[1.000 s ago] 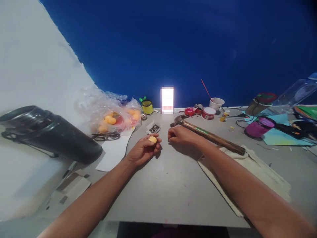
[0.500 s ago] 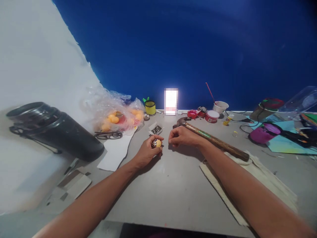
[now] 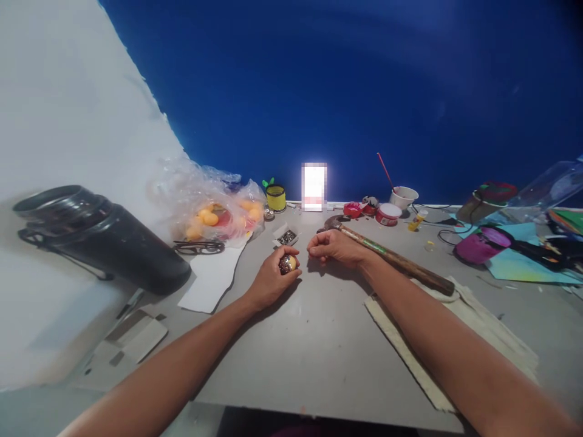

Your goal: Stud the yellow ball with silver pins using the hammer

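Note:
Between the thumb and fingers of my left hand (image 3: pixel 269 274) is a yellow ball (image 3: pixel 288 264), its left part covered with shiny silver studs. My right hand (image 3: pixel 334 248) is held a little to the right of the ball, apart from it, with thumb and fingertips pinched together. Whatever the pinch holds, if anything, is too small to make out. Just beyond my left hand lies a small open box (image 3: pixel 286 237) of tiny shiny metal pieces that look like tacks. A hammer (image 3: pixel 396 258) with a wooden handle rests behind and beside my right hand.
Orange balls fill a clear plastic bag (image 3: pixel 214 212) at the back left. Nearby are a big black flask (image 3: pixel 104 243), eyeglasses (image 3: pixel 199 247) and white paper (image 3: pixel 212 276). A folded cloth (image 3: pixel 410 346) is under my right forearm. Paint tubs (image 3: pixel 388 213) and a pink cup (image 3: pixel 483 244) stand at right.
My right hand has shifted slightly left, closer to the ball, and its fingers have changed shape a little. The ball has turned slightly in my left hand, showing more studs.

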Tool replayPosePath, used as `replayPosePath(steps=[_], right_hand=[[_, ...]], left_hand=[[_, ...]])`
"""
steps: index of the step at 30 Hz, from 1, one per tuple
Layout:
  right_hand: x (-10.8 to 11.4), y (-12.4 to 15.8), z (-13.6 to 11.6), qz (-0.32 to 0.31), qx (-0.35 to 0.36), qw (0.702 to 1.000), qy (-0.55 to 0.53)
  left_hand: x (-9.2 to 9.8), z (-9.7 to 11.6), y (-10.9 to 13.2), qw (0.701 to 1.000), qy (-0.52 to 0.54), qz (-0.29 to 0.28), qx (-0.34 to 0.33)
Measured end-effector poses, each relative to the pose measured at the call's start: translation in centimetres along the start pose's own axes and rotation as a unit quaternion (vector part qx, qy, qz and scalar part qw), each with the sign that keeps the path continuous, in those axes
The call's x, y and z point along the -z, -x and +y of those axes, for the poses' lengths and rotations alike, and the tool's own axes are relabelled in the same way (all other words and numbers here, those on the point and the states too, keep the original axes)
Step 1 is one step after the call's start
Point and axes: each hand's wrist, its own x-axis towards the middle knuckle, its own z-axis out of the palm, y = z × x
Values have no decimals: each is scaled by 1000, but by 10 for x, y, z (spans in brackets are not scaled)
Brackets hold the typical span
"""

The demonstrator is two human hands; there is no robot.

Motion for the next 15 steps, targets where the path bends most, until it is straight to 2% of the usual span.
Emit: replayPosePath(steps=[4,9,15], right_hand=[[-10,3,-3,-45,0,998,-50],[-32,1,5,-55,-15,994,-95],[-46,-3,16,-64,-37,983,-165]], left_hand=[[-2,-4,0,998,-61,21,-9],[-2,-6,1,989,-135,56,-18],[-2,-6,2,988,-150,45,-8]])
